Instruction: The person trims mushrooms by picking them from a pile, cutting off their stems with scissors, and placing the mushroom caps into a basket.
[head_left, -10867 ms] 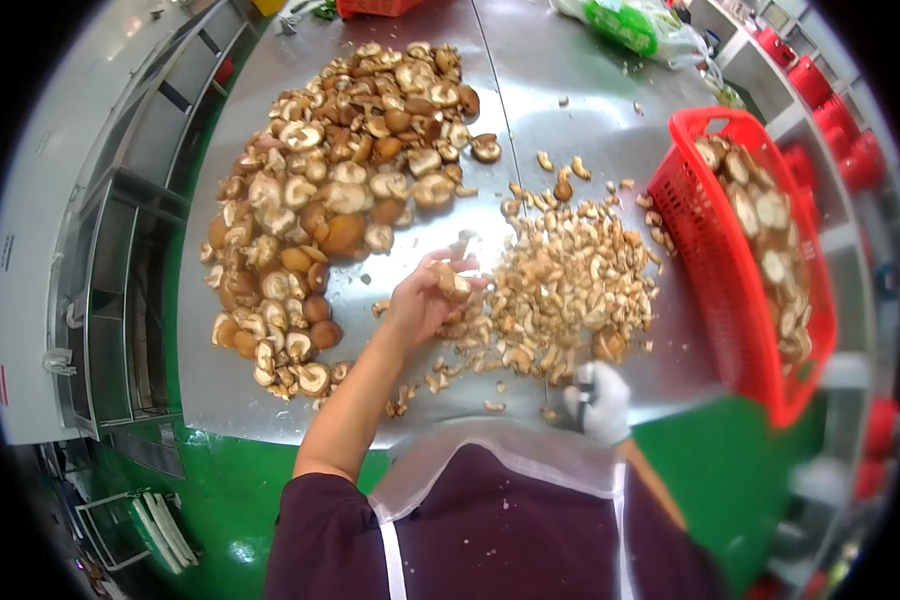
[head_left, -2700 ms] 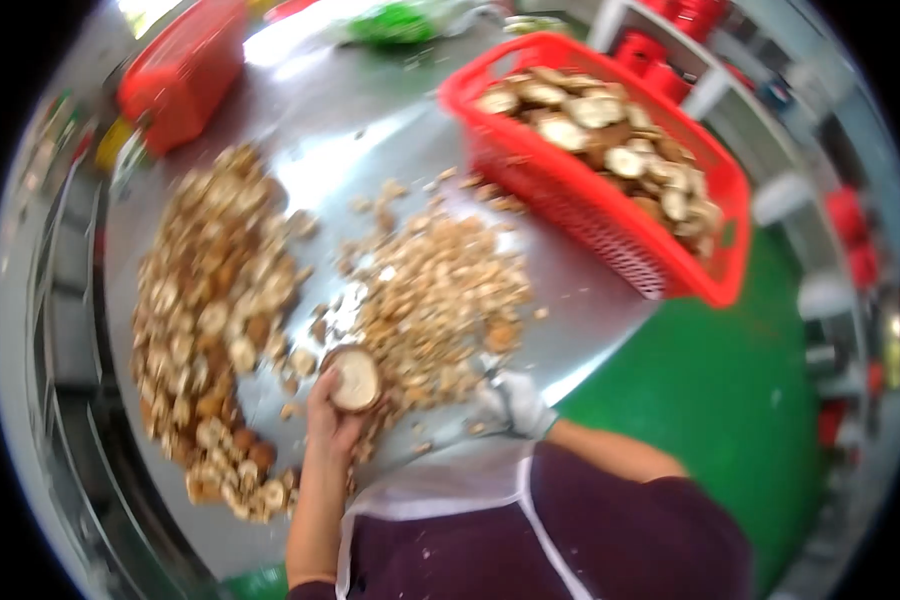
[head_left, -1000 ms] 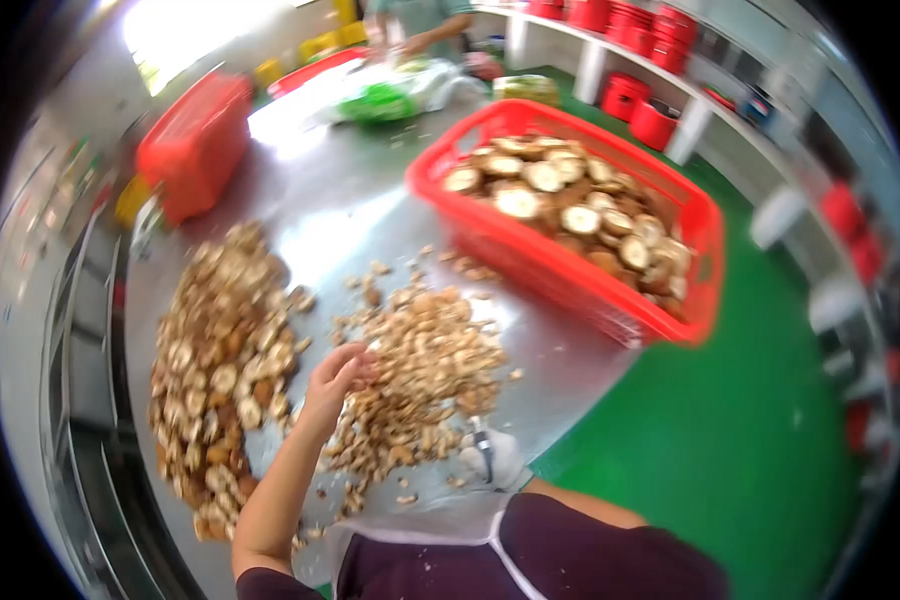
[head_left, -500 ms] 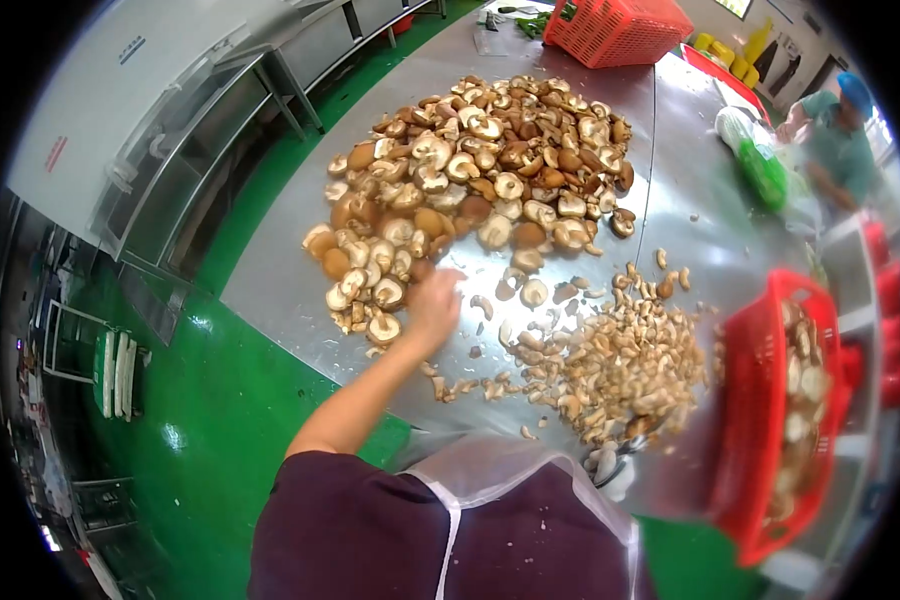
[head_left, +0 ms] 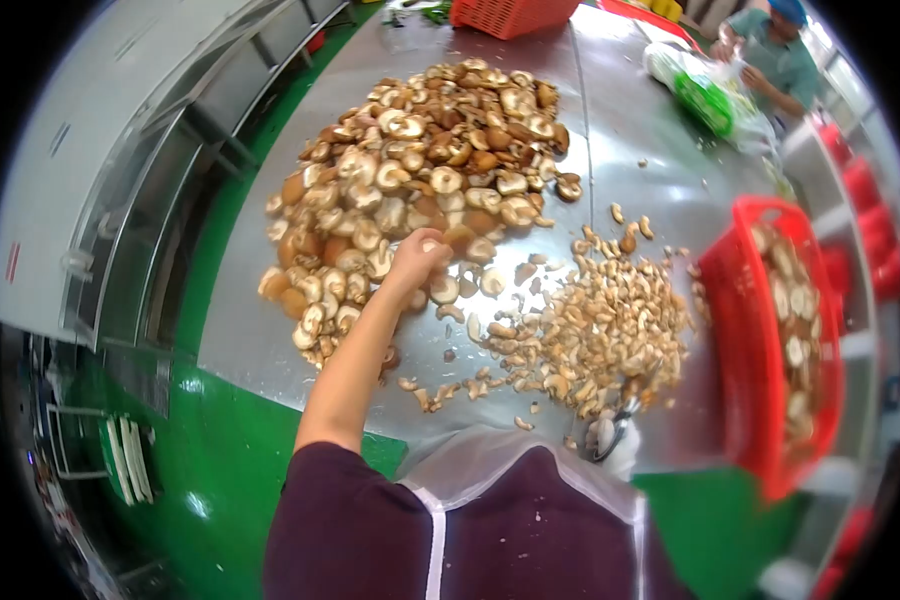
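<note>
My bare left hand (head_left: pixel 419 262) reaches into the near right edge of the large pile of mushrooms (head_left: pixel 390 175) on the steel table. Its fingers are curled together at a mushroom, but what they hold is too small to make out. My right hand (head_left: pixel 615 440), in a white glove, is by the table's front edge, closed around a dark-handled tool (head_left: pixel 625 415) with a metallic part. Just beyond it lies a heap of cut mushroom stems (head_left: pixel 600 335). A red basket (head_left: pixel 755 340) holding mushroom caps (head_left: pixel 795 320) is at the right.
Another red basket (head_left: pixel 505 15) is at the table's far side. Plastic bags with a green one (head_left: pixel 705 103) lie at the far right. A person in a blue cap (head_left: pixel 775 60) is beyond them. Shelves (head_left: pixel 830 190) line the right, and a steel rack (head_left: pixel 155 215) stands left.
The view has shifted, so the piles appear further left. My left hand has moved from the pile's near side to deeper along its right edge. My right hand remains by the stem heap.
</note>
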Available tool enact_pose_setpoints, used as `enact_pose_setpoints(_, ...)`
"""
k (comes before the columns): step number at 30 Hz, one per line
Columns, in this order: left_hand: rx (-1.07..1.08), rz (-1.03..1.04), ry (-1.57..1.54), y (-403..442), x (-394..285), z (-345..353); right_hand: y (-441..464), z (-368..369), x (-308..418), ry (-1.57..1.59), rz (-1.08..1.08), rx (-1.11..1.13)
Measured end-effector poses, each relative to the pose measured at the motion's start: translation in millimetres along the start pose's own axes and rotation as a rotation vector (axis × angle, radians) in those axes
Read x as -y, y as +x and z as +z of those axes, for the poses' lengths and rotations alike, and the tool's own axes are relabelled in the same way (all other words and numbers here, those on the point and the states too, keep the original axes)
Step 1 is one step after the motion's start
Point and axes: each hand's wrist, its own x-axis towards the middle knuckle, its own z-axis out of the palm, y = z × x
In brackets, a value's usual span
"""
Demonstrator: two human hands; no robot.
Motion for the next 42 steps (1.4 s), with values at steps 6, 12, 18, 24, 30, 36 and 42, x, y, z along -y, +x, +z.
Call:
enact_pose_setpoints(6, 0.285, -0.108, -0.892, -61.0, -22.0, 68.9, 10.1, 22.4, 64.6, -0.748, -0.559, 0.039)
enact_pose_setpoints(12, 0.428, -0.104, -0.912, -100.7, -23.0, 116.3, 5.6, 53.7, 119.8, -1.097, -0.537, 0.159)
enact_pose_setpoints(18, 0.406, 0.070, -0.915, -118.6, -11.7, 139.7, 1.3, 49.9, 111.6, -1.210, -0.223, 0.284)
enact_pose_setpoints(24, 0.300, 0.162, -0.805, -133.8, -19.7, 161.4, 2.3, 54.3, 106.3, -1.117, -0.114, 0.347)
enact_pose_setpoints(30, 0.202, 0.322, -0.588, -134.3, -9.1, 172.0, -0.1, 66.9, 117.9, -1.130, -0.161, 0.314)
enact_pose_setpoints(36, 0.185, 0.308, -0.628, -140.9, -19.2, 175.4, -3.3, 71.0, 109.9, -1.162, -0.281, 0.219)
enact_pose_setpoints(42, 0.145, 0.310, -0.630, -140.3, -19.2, 176.0, 4.6, 66.8, 96.2, -1.046, -0.409, 0.207)
